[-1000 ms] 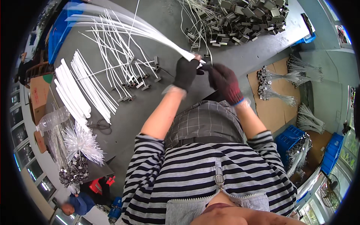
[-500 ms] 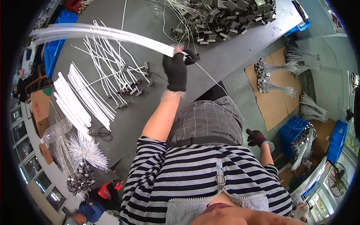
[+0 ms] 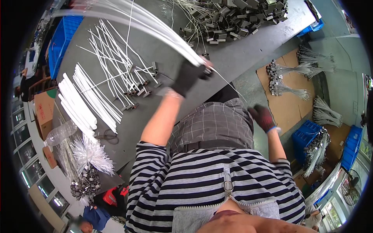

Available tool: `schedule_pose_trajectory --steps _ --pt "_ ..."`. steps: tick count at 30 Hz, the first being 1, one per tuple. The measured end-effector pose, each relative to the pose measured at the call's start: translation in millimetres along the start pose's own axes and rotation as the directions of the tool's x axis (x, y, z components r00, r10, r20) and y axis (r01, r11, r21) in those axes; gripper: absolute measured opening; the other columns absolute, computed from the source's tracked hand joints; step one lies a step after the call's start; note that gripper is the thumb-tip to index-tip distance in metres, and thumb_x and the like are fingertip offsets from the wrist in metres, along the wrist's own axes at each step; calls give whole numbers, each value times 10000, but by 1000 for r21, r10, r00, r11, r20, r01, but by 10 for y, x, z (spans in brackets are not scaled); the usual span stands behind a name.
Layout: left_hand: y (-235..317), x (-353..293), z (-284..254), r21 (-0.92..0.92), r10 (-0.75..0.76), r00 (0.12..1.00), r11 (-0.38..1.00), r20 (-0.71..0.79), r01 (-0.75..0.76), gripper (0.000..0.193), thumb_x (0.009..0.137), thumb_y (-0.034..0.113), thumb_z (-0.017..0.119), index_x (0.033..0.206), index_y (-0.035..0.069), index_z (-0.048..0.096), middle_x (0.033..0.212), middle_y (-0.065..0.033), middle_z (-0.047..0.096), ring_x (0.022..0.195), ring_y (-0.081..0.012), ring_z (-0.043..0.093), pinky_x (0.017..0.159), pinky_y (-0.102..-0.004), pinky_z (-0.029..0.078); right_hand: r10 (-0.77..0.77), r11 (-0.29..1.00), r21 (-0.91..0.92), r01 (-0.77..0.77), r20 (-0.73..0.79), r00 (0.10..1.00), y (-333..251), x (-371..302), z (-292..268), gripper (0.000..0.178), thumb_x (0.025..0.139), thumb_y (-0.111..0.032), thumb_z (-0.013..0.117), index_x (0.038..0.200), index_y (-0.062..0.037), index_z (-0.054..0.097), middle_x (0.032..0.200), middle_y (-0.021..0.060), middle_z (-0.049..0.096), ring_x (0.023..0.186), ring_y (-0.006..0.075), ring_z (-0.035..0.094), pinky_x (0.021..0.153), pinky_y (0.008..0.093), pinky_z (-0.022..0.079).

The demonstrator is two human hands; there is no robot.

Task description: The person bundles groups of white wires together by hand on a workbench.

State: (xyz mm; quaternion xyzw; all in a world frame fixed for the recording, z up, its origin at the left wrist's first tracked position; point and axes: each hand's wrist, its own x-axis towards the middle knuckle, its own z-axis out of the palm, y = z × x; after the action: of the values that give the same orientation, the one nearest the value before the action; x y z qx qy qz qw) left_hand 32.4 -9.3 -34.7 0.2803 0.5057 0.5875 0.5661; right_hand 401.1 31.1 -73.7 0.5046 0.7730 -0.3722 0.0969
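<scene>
having moved away from the left gloved hand (image 3: 189,76) since one second, the right gloved hand (image 3: 264,117) is near the checked trousers (image 3: 213,124), its grip unclear to me, while the left clamps long white tubes (image 3: 175,39) above the grey table (image 3: 233,58), probably to keep them bunched.

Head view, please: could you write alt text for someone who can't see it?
A black-gloved left hand grips a bundle of white strands over a grey table. The right hand, in a dark red glove, is off to the right, away from the table. Dark metal parts lie piled at the table's far side.
</scene>
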Motion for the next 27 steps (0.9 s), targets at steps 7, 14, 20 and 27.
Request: schedule_pose_trajectory --steps 7,14,20,27 --pt "406 -61 212 117 -1 983 993 -182 23 237 940 257 572 875 51 671 647 -14 593 568 -79 569 471 -222 389 -124 912 392 125 -28 992 -1313 401 -377 402 894 -369 636 787 19 631 651 113 621 603 186 594 580 358 461" --pt "415 -248 291 136 -18 993 990 -114 33 237 951 236 570 859 39 663 633 -14 591 537 -90 556 464 -216 379 12 657 749 -87 105 994 -1663 487 -368 409 909 -419 600 854 -16 648 620 32 568 555 122 525 536 282 422" --pt "251 -356 541 60 -127 980 989 -153 138 167 904 192 636 845 41 677 595 -2 584 492 -70 530 442 -219 374 -103 584 810 58 2 995 -1861 565 -351 418 939 -443 541 859 -45 642 718 47 604 605 127 546 555 276 433" --pt "535 -346 -355 296 -23 885 938 -466 180 230 886 267 657 942 46 680 588 26 513 463 -51 452 426 -228 347 -302 813 487 318 -115 946 -1963 1054 -141 467 913 -448 604 1167 -57 639 947 95 687 771 169 631 735 330 506"
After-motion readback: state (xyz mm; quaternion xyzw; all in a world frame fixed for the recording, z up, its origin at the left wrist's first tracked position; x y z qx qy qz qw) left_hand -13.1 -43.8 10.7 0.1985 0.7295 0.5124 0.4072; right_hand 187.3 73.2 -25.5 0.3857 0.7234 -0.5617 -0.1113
